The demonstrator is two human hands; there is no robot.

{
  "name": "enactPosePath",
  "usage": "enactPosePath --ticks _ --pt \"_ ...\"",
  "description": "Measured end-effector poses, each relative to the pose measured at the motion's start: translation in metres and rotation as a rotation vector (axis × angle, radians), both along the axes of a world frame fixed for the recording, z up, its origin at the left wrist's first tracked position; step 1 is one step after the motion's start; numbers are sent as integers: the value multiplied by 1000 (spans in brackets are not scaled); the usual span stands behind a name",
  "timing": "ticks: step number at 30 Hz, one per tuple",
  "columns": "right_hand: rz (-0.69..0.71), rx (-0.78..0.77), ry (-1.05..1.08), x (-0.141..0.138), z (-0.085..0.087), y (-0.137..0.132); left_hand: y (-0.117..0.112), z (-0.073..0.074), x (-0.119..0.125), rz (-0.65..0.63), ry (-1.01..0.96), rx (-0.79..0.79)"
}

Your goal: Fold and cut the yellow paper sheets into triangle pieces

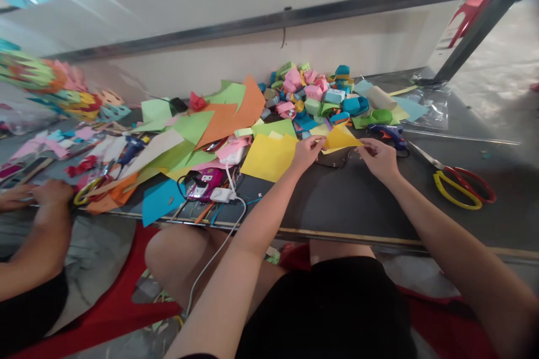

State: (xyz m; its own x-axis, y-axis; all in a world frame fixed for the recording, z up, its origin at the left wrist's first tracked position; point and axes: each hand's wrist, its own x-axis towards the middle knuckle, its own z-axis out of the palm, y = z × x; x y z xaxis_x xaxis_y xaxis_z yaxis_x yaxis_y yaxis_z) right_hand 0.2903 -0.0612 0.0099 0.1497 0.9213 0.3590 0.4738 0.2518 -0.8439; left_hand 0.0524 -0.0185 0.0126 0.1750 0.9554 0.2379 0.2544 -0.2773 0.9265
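Between my two hands a piece of yellow paper [342, 138] is held up just above the dark table. My left hand [309, 152] pinches its left end, and my right hand [378, 158] pinches the right corner with bent fingers. A larger yellow sheet [269, 156] lies flat by my left wrist. Right behind my right hand rests a blue glue gun [389, 136]. Scissors with red and yellow handles [458, 186] lie farther right, their blades pointing toward my right hand.
Small folded paper pieces [314, 92] are heaped at the back. Orange paper [229, 118] and green sheets spread to the left. A purple device [206, 184] and a white cable [242, 213] lie near the front edge. At far left are a co-worker's hands [53, 193].
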Motion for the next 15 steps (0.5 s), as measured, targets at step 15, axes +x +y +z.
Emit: enactPosePath --ticks 15 --pt "16 -16 22 -2 2 0 1 -2 1 -71 183 33"
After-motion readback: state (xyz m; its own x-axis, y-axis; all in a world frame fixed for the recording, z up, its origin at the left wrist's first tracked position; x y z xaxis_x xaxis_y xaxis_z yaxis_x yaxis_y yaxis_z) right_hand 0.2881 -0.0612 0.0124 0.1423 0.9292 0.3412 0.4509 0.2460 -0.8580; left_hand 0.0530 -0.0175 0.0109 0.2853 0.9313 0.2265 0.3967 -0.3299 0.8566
